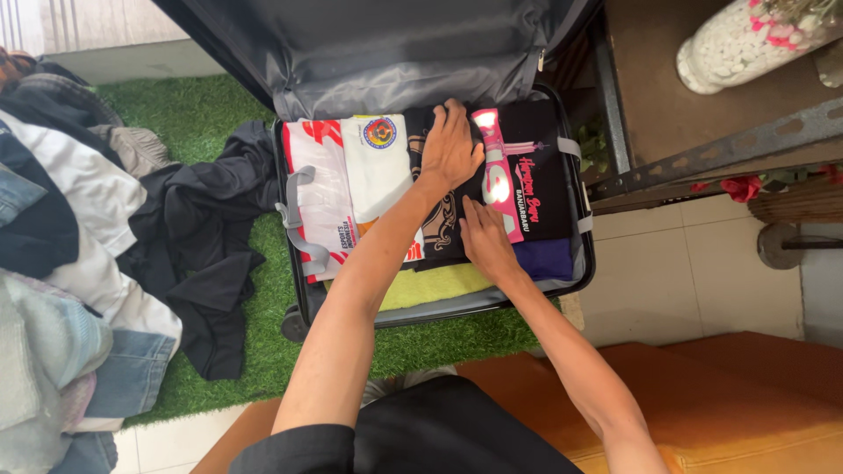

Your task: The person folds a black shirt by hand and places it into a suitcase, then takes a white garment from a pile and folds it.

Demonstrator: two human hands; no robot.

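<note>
A: Head view. Left hand (450,145) flat, fingers spread, gripping nothing, pressing on the black shirt (536,189) in the suitcase (581,263).

B: Right hand (486,239)?

A: Also flat and open, palm down, just nearer the body than the left, resting on the same shirt's lower edge. Holding nothing either.

B: Why flat like that?

A: Probably to smooth and press the folded cloth down, so that it lies level with the stack. Left of the left hand, a white shirt (351,189), folded, touching the black one. Below the right hand, a yellow towel (435,285) peeking out, and a blue fold (544,259) just right of it.

B: Arms?

A: Both stretched forward and down from the body, left forearm crossing inward, right one angled up from the lower right. Wrists nearly straight.

B: Around the case?

A: Lid (395,53) raised beyond the left hand. Far left of both hands, a clothes pile (61,263) and a dark garment (206,246) on green turf (439,342). Far right, well apart, a white vase (738,44) on a shelf.
</note>
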